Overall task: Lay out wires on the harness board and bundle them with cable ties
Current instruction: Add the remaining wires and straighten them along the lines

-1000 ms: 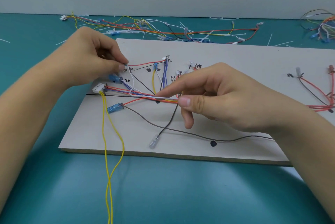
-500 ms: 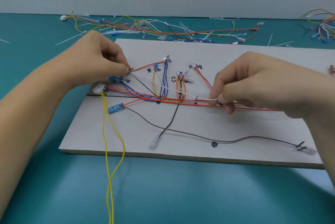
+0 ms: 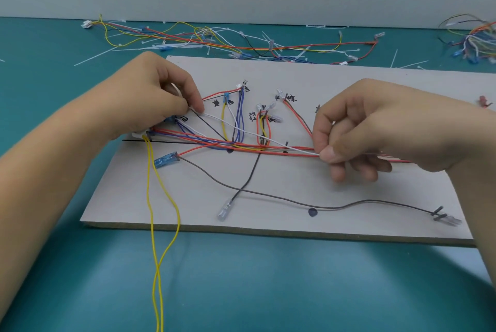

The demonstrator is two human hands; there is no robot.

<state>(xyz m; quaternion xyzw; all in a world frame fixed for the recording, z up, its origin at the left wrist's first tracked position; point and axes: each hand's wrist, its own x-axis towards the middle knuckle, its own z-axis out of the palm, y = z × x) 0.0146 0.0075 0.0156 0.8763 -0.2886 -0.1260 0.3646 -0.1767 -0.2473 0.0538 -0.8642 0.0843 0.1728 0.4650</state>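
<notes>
Right hand (image 3: pixel 375 130) has slid from the middle of the harness board (image 3: pixel 349 76) out toward the right of the frame over the last second, drawing the white wire (image 3: pixel 255 131) along with it. That wire now runs nearly taut, slanting from upper left down to centre right of the board. The right hand pinches it between thumb and forefinger just above the red trunk wires (image 3: pixel 268 153). Left hand (image 3: pixel 161 100) has stayed put at the upper left of the board, fingers curled, pinching the wire's other end. This looks like routing is still going on, with the white wire about to be laid into the trunk and no tie on this bundle yet. A pair of yellow wires (image 3: pixel 148 197) hangs off the board's front edge over the teal counter (image 3: pixel 241 278). A grey wire (image 3: pixel 370 201) snakes across the lower board, and a blue terminal (image 3: pixel 166 160) lies at lower left. In the way are the blue and yellow loops crossing under the white wire mid-board, which it could snag on as it drops. A tangle of spare wires (image 3: pixel 241 44) sits along the top of the frame with a loose cable tie (image 3: pixel 94 57) at upper left, and another bunch (image 3: pixel 477 38) at the upper right edge.
</notes>
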